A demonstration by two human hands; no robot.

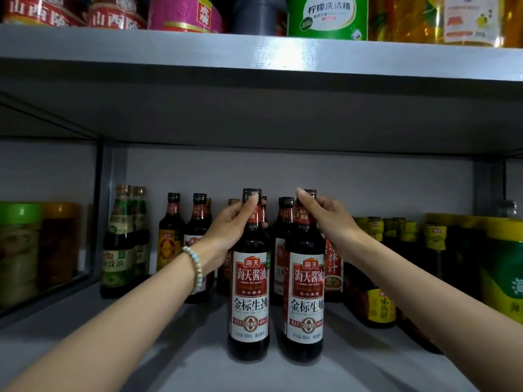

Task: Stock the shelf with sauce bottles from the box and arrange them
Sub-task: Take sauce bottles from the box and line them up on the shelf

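Observation:
Two dark soy sauce bottles with red and white labels stand upright side by side on the grey shelf (181, 366). My left hand (230, 227) grips the neck of the left bottle (249, 301). My right hand (329, 219) grips the neck of the right bottle (305, 304). Both bottles rest on the shelf surface near its front, almost touching. Behind them stand several more dark sauce bottles (198, 222) in rows. The box is out of view.
Green-labelled bottles (121, 244) stand at the left, jars (19, 250) beyond a divider. Yellow-capped bottles (379, 278) and a yellow-lidded tub (503, 267) crowd the right. The upper shelf board (254, 60) hangs overhead, loaded with containers.

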